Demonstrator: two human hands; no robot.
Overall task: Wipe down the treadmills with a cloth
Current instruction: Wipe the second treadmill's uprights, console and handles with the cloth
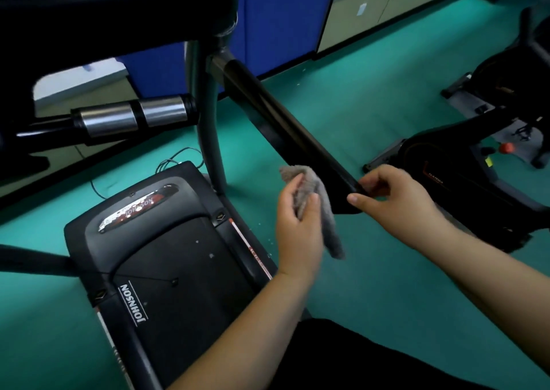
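Left hand grips the down-hanging cloth; right hand clasps the near end of the up-left-slanting handrail.

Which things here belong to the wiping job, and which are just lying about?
Job:
- cloth, held in left hand
- handrail, its end gripped by right hand
- treadmill

Lying about:
- exercise bike
- blue cabinets
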